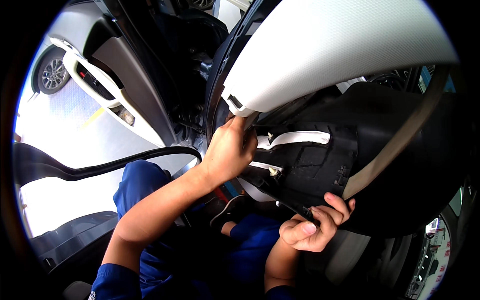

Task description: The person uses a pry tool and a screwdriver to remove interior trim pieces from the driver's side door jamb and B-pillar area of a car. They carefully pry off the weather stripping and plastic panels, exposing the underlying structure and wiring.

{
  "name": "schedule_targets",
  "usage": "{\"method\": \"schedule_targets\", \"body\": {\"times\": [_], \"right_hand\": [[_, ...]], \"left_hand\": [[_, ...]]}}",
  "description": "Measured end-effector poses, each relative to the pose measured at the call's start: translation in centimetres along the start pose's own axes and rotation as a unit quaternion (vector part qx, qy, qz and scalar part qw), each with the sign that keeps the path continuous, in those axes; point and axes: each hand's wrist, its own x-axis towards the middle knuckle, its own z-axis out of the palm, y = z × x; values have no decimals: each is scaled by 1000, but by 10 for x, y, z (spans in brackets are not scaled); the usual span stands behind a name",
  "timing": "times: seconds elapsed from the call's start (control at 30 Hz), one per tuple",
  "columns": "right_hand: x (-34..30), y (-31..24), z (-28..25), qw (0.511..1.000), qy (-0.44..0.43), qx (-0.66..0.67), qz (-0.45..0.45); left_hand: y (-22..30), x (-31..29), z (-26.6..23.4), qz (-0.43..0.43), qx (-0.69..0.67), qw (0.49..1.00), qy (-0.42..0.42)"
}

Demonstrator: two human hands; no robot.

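My right hand (316,225) grips the lower edge of a black plastic trim panel (312,165), thumb on one side and fingers curled round the other. The panel's inner face shows, with white padding strips (302,137) and pale clips (273,171). My left hand (229,147) is closed just below the bottom end of a white textured pillar cover (320,55). Its index finger touches that end, by a small rectangular slot (235,102). The left fingertips are partly hidden, and what they pinch cannot be made out.
A beige seat belt (400,137) runs diagonally at the right, over a large dark surface. An open car door (127,65) stands at the upper left. A black rubber seal (100,169) curves across the left. Beyond lie the floor and another car's wheel (52,71).
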Motion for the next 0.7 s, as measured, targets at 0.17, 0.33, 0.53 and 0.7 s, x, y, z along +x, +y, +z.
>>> {"method": "schedule_targets", "body": {"times": [0.17,0.33,0.53,0.7], "right_hand": [[0,0,0,1000,-1,0,1],[0,0,0,1000,1,1,3],[1,0,-1,1000,-3,0,0],[1,0,-1,1000,-2,2,0]], "left_hand": [[-1,0,0,25,-8,1000,7],[-1,1,0,24,-4,1000,8],[2,1,-1,10,-1,1000,3],[5,1,-3,20,-5,1000,13]]}}
